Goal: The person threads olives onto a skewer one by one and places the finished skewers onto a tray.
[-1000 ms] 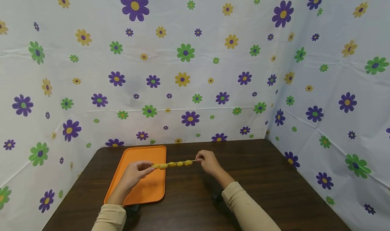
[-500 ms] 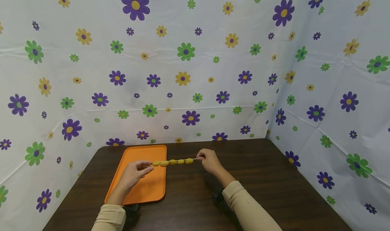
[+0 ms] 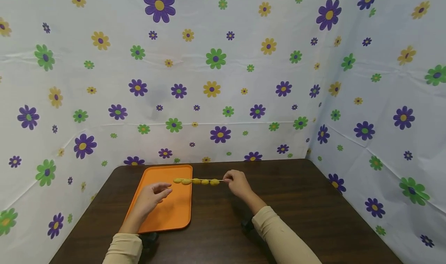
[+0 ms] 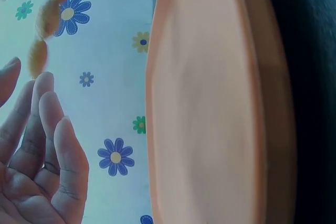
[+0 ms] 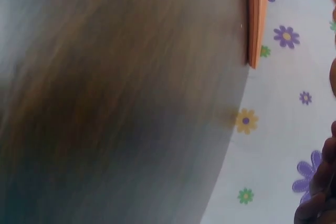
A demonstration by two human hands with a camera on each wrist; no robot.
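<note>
A thin skewer threaded with several yellow oval pieces (image 3: 196, 181) is held level above the table and the tray's right side. At its bare right end, my right hand (image 3: 238, 184) pinches the stick between thumb and fingers. Only part of that hand (image 5: 319, 187) shows at the right wrist view's edge. Just left of the other end is my left hand (image 3: 150, 197), thumb and fingers apart and holding nothing. In the left wrist view, the yellow pieces (image 4: 48, 18) appear just past the fingertips (image 4: 44, 83); whether they touch is unclear there.
Under the left hand lies an orange tray (image 3: 174, 213) on the dark wooden table (image 3: 296, 210). A white cloth (image 3: 230, 93) printed with flowers hangs behind the table and along its right side.
My left hand has let go of the skewer's left end and drawn slightly left, its fingers parting. The right hand keeps its grip, and the skewer's left end has risen a little.
</note>
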